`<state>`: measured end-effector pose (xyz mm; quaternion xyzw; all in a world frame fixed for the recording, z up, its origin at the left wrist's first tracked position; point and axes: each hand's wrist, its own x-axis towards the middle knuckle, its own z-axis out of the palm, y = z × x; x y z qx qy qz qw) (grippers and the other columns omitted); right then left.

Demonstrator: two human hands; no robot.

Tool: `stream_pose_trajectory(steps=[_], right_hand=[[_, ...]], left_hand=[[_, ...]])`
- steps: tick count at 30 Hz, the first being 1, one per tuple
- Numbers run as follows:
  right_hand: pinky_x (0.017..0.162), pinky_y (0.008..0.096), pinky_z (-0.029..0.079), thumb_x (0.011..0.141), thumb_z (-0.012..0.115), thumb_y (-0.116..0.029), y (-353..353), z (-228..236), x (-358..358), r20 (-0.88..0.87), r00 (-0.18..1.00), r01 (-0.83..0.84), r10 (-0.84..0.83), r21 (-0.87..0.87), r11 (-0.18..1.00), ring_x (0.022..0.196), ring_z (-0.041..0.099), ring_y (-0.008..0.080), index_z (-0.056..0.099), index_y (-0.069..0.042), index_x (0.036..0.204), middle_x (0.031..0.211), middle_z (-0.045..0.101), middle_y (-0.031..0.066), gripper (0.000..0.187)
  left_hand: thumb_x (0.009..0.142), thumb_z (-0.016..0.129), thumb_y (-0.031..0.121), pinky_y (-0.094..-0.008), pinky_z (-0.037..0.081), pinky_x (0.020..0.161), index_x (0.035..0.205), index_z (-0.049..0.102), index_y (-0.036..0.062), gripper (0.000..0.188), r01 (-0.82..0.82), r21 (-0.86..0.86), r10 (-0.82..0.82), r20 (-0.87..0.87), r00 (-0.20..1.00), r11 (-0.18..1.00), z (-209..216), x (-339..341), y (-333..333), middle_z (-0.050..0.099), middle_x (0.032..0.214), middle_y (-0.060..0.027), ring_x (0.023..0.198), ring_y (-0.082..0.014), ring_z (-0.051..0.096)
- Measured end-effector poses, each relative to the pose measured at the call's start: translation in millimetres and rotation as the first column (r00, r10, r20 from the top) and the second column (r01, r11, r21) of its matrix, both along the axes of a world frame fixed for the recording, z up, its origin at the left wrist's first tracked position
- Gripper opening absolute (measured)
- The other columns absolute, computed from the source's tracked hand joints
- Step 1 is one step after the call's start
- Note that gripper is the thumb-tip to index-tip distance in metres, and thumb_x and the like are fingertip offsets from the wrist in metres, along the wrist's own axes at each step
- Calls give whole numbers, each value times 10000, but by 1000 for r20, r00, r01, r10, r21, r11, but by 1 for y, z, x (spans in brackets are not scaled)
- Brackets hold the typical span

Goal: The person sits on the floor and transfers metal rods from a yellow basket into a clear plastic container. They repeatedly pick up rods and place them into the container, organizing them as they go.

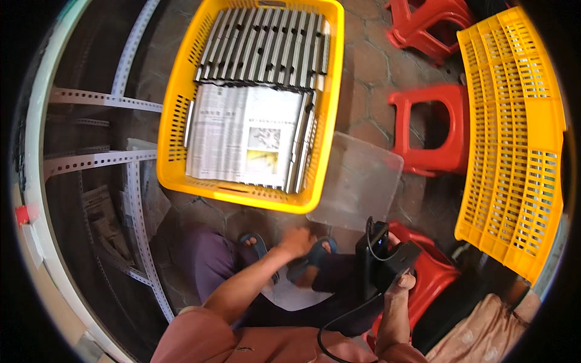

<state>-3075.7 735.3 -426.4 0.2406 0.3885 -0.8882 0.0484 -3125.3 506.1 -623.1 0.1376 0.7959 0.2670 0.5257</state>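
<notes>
My left hand [296,242] hovers over my feet, just below the near edge of a yellow plastic basket [242,196]. Its fingers are blurred, and I see nothing in them. At the right, my right hand [404,279] grips a black boxy device [399,261], its fingertips showing at the edges. A thin black cable loops beside the device, next to another black unit [370,257]. Inside the basket, a row of narrow grey-and-black strips [260,45] is packed across the far part. Sheets of printed newspaper [221,133] lie in the near part.
Red plastic stools [433,157] stand right of the basket, one close to my right arm. A second yellow basket [514,139] is tilted at the far right. A translucent plastic sheet [357,181] lies on the tiled floor. Perforated metal shelving [100,160] runs along the left.
</notes>
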Motion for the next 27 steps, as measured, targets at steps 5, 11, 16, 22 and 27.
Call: stream_pose_trajectory(steps=[5, 11, 16, 22, 27], right_hand=[[1106, 421, 420, 602, 827, -332, -13, -14, -31, -75, 996, -50, 44, -82, 995, 1281, 535, 318, 359, 57, 1469, 1417, 520, 179, 1059], [1008, 761, 366, 642, 757, -334, -24, -16, -31, -174, 982, -97, 71, -150, 984, 1332, 460, 437, 389, -150, 1499, 1465, 450, 206, 951], [1041, 686, 378, 632, 770, -325, -31, -25, -15, -259, 966, -42, -1, -161, 986, 1324, 472, 425, 391, -95, 1491, 1463, 460, 211, 967], [1152, 436, 354, 619, 802, -296, -26, -34, 4, -273, 960, 51, -69, -72, 996, 1373, 443, 317, 399, 57, 1451, 1480, 458, 205, 989], [1141, 439, 364, 605, 799, -330, -16, -40, 18, -258, 958, 103, -122, -85, 991, 1347, 472, 318, 374, 55, 1468, 1472, 466, 200, 1037]], left_hand=[[1029, 509, 367, -429, 521, 887, 1242, 610, 12, 426, 218, 657, -421, 166, 892, 721, 162, -101, -50, 695, 1103, -203, 1005, -355, 677], [952, 603, 289, -388, 527, 924, 1234, 626, -9, 411, -315, 433, 526, -561, 639, 844, 122, -297, -63, 682, 1169, -185, 1074, -250, 658], [825, 639, 598, -613, 275, 1113, 1467, 404, 71, 864, -452, 2, 262, -817, 513, 892, 69, -381, 7, 325, 1544, -228, 1412, -418, 316], [783, 735, 440, -659, 250, 1040, 1403, 410, 56, 799, -504, -139, 107, -897, 430, 852, 27, -384, 50, 343, 1451, -298, 1353, -493, 304], [709, 797, 502, -580, 317, 1060, 1462, 384, 146, 930, -552, -160, 188, -833, 520, 818, 45, -401, 38, 410, 1374, -195, 1316, -395, 371]])
